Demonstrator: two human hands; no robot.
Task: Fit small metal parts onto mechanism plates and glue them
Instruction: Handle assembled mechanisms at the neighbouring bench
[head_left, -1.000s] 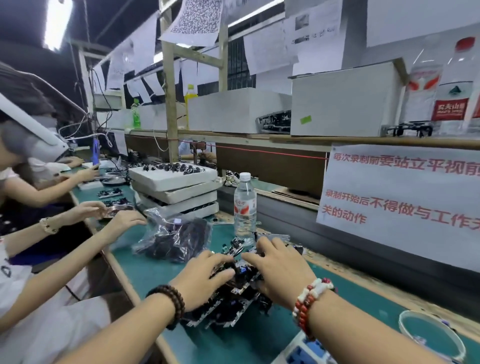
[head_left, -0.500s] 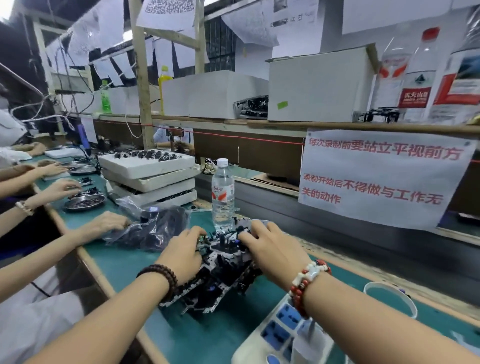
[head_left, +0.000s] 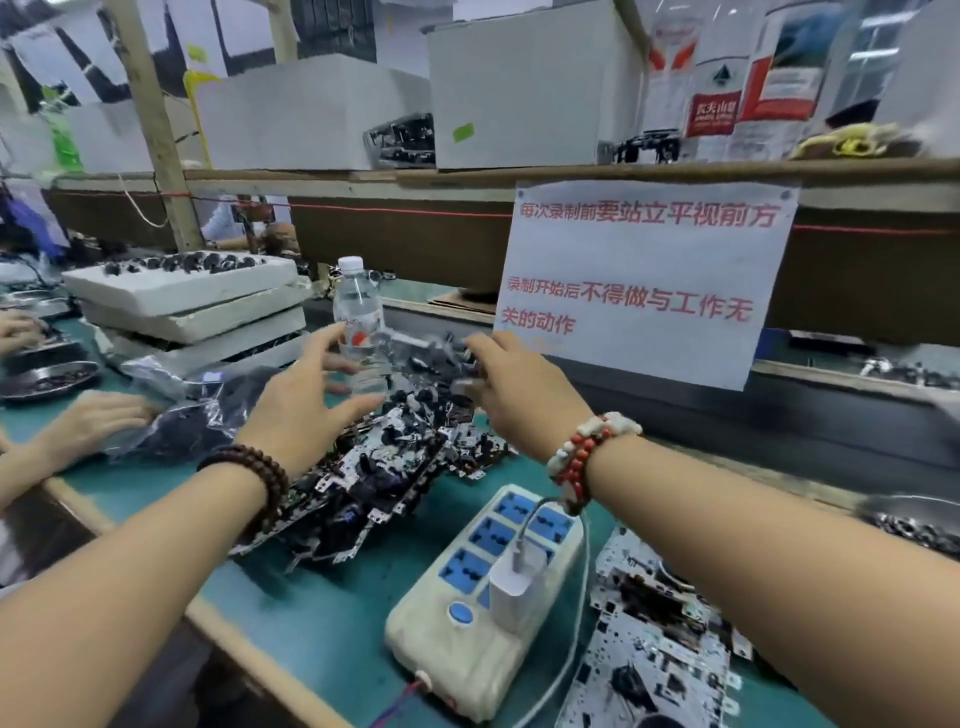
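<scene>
green matting is covering the table (head_left: 322, 618), and the pile of mechanism plates (head_left: 374, 467) is lying on it just behind the white power strip (head_left: 483, 597). in the head view, the left hand (head_left: 306, 400) is hovering above the pile's left side with its fingers (head_left: 332, 340) spread and straight, gripping nothing. the right hand (head_left: 519, 384) is reaching over the far end of the pile, close to the water bottle (head_left: 357, 322); its fingers are looking curled around a dark blurred piece, but i cannot tell for sure whether it is holding one. more plates (head_left: 654, 639) are lying right of the power strip. judging from this, the step in hand is picking a plate out of the heap. the next move is probably calling for lifting one plate clear without snagging its neighbours, then setting it flat for fitting.
</scene>
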